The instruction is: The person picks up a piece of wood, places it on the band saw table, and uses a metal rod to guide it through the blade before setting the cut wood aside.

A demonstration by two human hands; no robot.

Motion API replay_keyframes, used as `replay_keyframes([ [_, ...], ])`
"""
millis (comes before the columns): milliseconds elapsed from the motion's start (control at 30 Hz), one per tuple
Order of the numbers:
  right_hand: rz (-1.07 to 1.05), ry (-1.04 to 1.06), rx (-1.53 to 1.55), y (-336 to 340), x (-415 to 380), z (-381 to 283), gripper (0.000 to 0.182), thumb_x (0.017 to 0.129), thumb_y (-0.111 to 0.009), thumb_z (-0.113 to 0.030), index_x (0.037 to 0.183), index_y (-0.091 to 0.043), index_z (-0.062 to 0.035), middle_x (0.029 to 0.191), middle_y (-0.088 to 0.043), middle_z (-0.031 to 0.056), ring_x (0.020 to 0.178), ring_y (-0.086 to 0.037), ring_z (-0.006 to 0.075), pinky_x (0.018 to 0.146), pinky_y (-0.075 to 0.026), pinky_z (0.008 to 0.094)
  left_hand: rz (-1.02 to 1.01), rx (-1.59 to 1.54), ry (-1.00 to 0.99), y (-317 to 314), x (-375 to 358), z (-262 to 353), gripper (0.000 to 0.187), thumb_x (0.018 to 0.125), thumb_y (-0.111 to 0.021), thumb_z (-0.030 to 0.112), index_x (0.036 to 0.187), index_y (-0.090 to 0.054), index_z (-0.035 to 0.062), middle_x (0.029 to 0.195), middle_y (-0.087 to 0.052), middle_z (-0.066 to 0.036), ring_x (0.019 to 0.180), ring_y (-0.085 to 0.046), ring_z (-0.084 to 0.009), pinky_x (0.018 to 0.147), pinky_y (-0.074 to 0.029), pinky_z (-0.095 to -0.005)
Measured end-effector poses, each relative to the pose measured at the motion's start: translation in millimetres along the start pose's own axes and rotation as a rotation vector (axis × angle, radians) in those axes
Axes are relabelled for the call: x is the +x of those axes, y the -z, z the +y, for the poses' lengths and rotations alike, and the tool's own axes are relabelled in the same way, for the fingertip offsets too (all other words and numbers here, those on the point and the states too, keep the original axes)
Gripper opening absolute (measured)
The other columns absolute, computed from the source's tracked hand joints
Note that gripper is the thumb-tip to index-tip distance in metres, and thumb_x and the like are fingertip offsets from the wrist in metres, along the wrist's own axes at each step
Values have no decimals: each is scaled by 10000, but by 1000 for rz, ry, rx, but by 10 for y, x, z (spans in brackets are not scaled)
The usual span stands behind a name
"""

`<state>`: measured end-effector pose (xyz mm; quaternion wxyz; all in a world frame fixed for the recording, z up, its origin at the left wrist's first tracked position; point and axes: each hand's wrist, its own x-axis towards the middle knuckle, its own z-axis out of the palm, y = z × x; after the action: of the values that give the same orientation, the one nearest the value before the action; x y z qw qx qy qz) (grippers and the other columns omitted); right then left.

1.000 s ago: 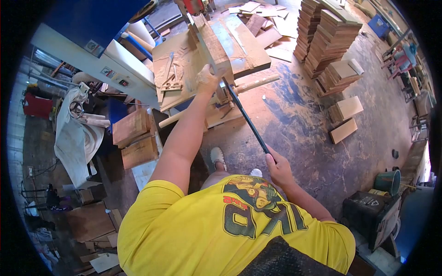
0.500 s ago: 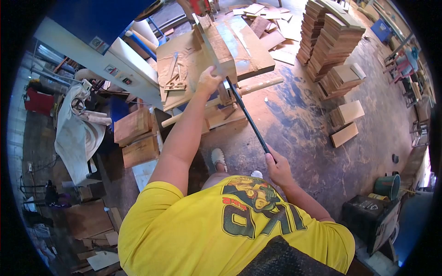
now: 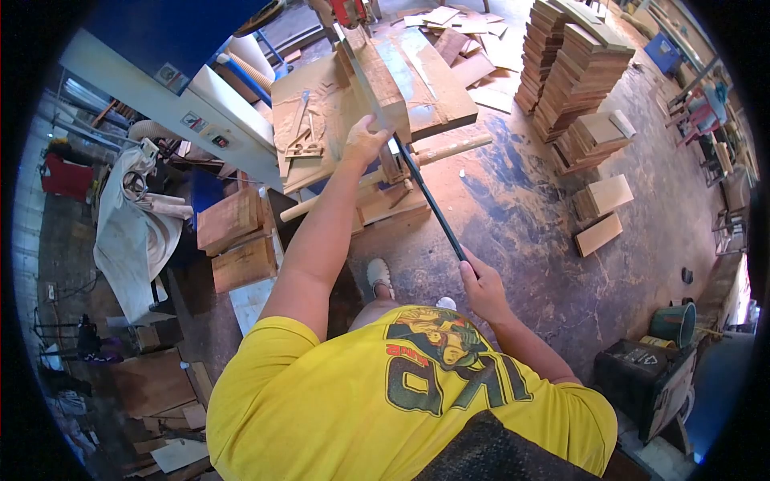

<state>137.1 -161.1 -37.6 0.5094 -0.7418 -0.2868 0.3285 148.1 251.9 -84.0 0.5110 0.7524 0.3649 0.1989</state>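
Note:
My left hand (image 3: 366, 143) is at the near end of a thin, pale upright board (image 3: 362, 70), with thumb and fingers curled about that end. The board stands on edge along a thick wooden block (image 3: 383, 88) on the machine table (image 3: 309, 84). My right hand (image 3: 484, 287) is closed around the lower end of a long black stick (image 3: 433, 203), in front of my body. The stick slopes up to the left, its far tip near the board's end beside my left hand. The exact contact there is hidden.
A square and wooden pieces (image 3: 303, 136) lie on the sawdusty table. A red machine part (image 3: 350, 11) is at its far end. A round wooden bar (image 3: 453, 150) sticks out under the table. Stacked boards (image 3: 581, 76) stand at right; wood blocks (image 3: 231, 223) sit at left.
Both hands and the black stick hold almost the same place. The view has shifted very slightly; nothing else visibly differs.

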Motion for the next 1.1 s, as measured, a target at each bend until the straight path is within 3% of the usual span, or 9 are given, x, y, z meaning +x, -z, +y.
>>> replay_keyframes([
  [133,2,4,-19,-6,19,-12,429,1018,-521,-261,1380,-551,-32,720,-581,78,650,-523,135,614,-442,309,8,13,-5,2,-1,-15,751,814,-763,362,1385,-501,-50,1308,-604,-249,1168,-618,-315,988,-470,-367],
  [167,6,29,-21,-17,28,5,425,1023,-507,-230,1400,-536,-36,713,-528,21,636,-475,98,590,-410,279,6,13,-5,-5,29,-59,751,814,-763,362,1385,-501,-50,1308,-604,-249,1168,-618,-315,988,-470,-367],
  [200,10,53,-23,-25,38,21,425,1028,-493,-199,1420,-521,-39,705,-475,-35,623,-428,61,565,-377,249,11,10,-37,-9,62,-94,746,837,-775,298,1420,-457,-41,1143,-643,-183,961,-625,-232,823,-499,-329],
  [233,11,53,-22,-30,46,30,425,1028,-493,-199,1420,-521,-39,705,-475,-35,623,-428,61,565,-377,249,16,6,-69,-5,47,-54,752,859,-786,234,1455,-412,-32,978,-682,-118,753,-632,-149,658,-527,-291],
  [267,8,53,-21,-34,54,37,424,1026,-495,-196,1419,-522,-38,704,-475,-33,622,-430,64,563,-379,252,16,7,-69,0,21,-20,752,859,-786,234,1455,-412,-32,978,-682,-118,753,-632,-149,658,-527,-291],
  [333,6,54,-19,-39,73,45,423,1024,-497,-193,1417,-523,-38,702,-476,-32,620,-431,67,561,-381,255,-3,10,60,12,-31,46,765,818,-771,379,1389,-497,-50,1336,-585,-252,1200,-599,-331,1012,-459,-375],
  [1100,15,38,-21,-90,209,69,419,1024,-510,-199,1413,-530,-44,690,-476,-44,606,-439,55,545,-391,252,38,22,-14,-7,-22,-6,747,821,-774,401,1373,-519,-33,1334,-583,-254,1218,-585,-339,1030,-449,-381],
])
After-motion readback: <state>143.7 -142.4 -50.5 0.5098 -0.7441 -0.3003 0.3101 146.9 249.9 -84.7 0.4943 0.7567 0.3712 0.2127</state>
